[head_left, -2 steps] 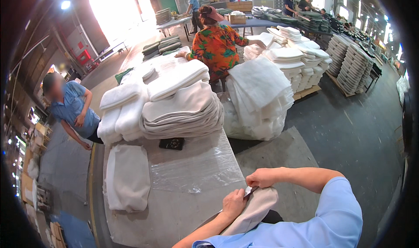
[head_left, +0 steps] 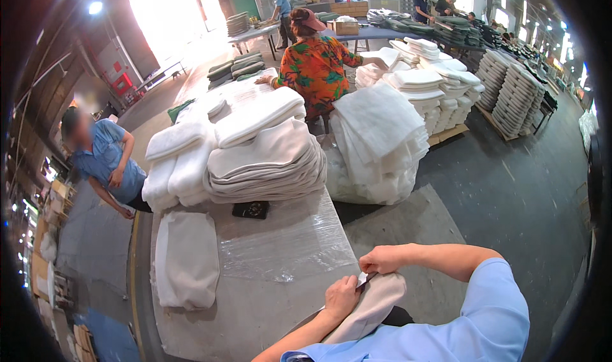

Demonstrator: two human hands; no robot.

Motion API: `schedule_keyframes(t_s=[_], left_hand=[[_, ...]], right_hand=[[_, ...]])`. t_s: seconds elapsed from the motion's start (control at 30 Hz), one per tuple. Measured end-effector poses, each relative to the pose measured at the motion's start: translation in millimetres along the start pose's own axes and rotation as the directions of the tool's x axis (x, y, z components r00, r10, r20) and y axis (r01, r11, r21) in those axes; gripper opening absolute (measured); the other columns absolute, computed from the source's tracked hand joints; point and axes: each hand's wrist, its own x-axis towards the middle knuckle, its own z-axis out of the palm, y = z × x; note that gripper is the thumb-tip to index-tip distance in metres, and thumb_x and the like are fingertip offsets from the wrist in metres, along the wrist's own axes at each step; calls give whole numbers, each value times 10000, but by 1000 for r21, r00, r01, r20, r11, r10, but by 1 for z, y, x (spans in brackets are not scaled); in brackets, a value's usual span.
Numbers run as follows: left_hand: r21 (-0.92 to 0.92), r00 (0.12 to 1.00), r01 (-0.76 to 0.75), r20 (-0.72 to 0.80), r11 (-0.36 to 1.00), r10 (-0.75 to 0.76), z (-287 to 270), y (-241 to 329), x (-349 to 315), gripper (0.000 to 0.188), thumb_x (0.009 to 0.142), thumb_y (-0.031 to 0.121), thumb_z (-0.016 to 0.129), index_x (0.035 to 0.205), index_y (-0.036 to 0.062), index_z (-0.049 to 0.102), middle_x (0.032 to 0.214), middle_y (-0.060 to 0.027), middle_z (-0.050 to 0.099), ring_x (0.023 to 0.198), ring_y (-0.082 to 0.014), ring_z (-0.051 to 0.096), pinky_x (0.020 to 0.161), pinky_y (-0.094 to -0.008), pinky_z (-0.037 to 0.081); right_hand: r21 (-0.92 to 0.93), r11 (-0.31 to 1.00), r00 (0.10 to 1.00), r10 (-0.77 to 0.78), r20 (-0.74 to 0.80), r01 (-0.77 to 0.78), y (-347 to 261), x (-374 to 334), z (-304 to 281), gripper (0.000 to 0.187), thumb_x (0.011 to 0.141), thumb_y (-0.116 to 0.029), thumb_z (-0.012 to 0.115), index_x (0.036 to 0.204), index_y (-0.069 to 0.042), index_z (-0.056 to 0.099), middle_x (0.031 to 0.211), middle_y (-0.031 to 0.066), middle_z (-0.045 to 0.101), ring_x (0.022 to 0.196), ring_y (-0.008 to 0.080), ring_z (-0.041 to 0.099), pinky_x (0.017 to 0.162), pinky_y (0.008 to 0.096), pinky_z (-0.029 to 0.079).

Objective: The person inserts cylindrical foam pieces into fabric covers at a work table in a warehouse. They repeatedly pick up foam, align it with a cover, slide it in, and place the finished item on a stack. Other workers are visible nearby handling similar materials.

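Observation:
A beige fabric cover point(head_left: 386, 295) lies against my body at the table's right front corner. My left hand point(head_left: 342, 296) is closed on its edge, fingers bent over the cloth. Just beyond it, my right hand point(head_left: 381, 260) pinches the same edge, close to my left fingertips. A small white piece point(head_left: 363, 277) shows between the two hands; what it is I cannot make out. On the table point(head_left: 268, 311) to the left lies a pale beige cushion-like piece point(head_left: 187, 260), apart from my hands.
Plastic film point(head_left: 287, 247) covers part of the table. Behind it stand a stack of beige covers point(head_left: 268, 161), white padding point(head_left: 182, 171) and a small dark flat item point(head_left: 250, 209). A bagged heap of white sheets point(head_left: 382, 139) stands right. Two people point(head_left: 315, 72) point(head_left: 108, 158) are nearby.

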Motion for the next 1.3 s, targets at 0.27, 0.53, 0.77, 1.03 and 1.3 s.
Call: schedule_keyframes(t_s=[0.27,0.53,0.77,1.03,1.3], left_hand=[[50,1000,-22,-3,999,22,-1,0,2,205,885,240,756,978,91,650,939,-122,694,879,-356,716,754,-495,576],[-48,993,120,18,992,-119,-2,3,7,199,919,268,753,996,98,685,963,-145,713,932,-375,722,784,-500,579],[-574,808,577,503,581,-307,-1,-19,19,339,1042,336,703,1240,69,769,1065,-60,788,942,-173,714,833,-345,563],[-546,725,683,591,486,-354,-6,-10,30,351,1053,353,693,1271,98,795,1076,-22,796,979,-122,689,888,-318,544],[-387,923,363,272,848,-271,-6,-7,21,395,1017,444,670,1150,92,793,1032,-189,796,937,-312,760,842,-437,563]], right_hand=[[1,998,980,60,190,-61,14,24,-13,237,970,-253,725,1129,-80,763,1000,87,788,920,239,724,837,406,558],[-31,998,998,54,-33,-55,21,23,4,214,972,-261,716,1056,-66,742,1000,123,780,934,304,728,831,435,554],[-3,992,980,127,-153,-129,15,26,9,239,948,-281,737,1035,-59,751,1001,151,780,968,334,738,841,451,558],[-14,988,977,153,-150,-156,29,34,12,247,927,-289,754,1008,-56,756,979,157,781,950,339,742,818,463,560],[-66,985,983,153,-98,-160,29,39,13,244,938,-285,748,1035,-62,758,1019,153,786,977,340,741,837,461,561]])
